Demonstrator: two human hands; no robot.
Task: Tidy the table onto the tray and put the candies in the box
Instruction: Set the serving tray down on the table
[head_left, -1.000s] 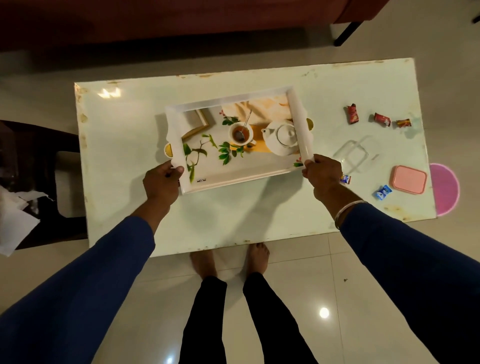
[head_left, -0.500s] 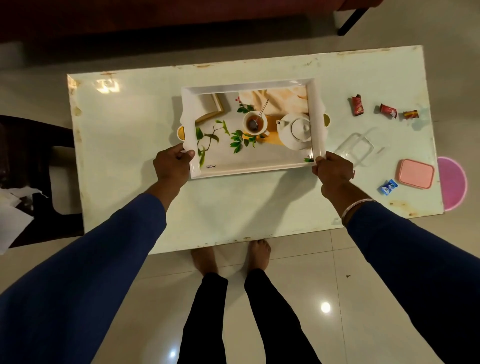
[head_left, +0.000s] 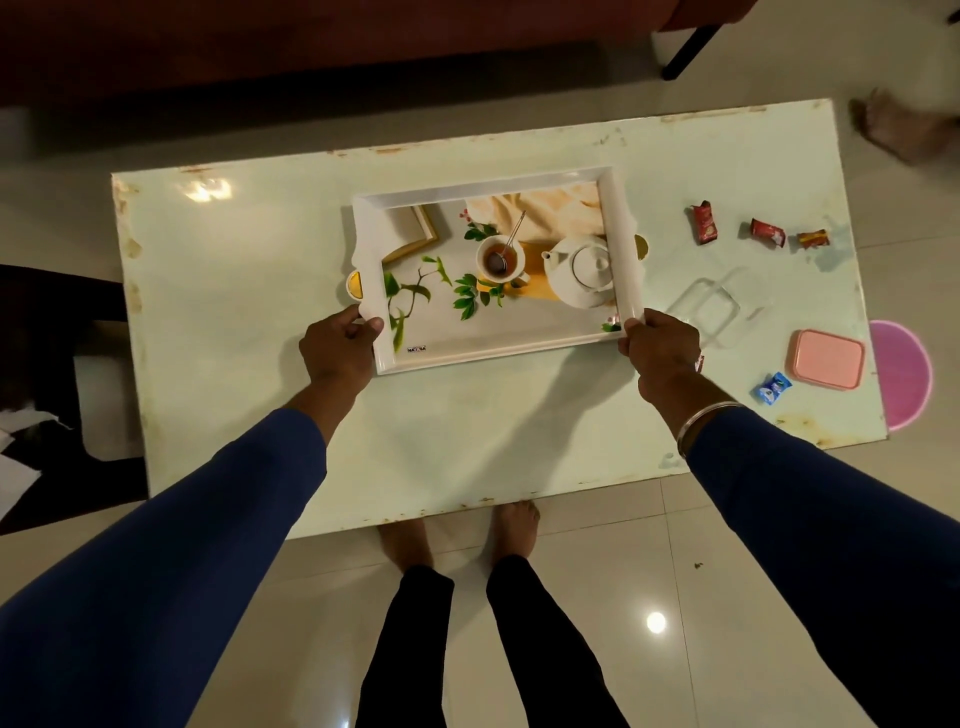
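White plastic, printed with a teapot and teacup picture, the tray (head_left: 493, 353) lies flat near the middle of the pale table (head_left: 249, 291), probably set there as the collecting spot. The left hand (head_left: 337, 353) grips its near left corner and the right hand (head_left: 662, 353) grips its near right corner, thumbs over the rim, likely to square it. Counted: three red-wrapped candies (head_left: 704, 222) in a row at the far right, one blue candy (head_left: 773, 387) beside one pink box lid (head_left: 827, 358), and one clear box (head_left: 709, 312) between tray and lid.
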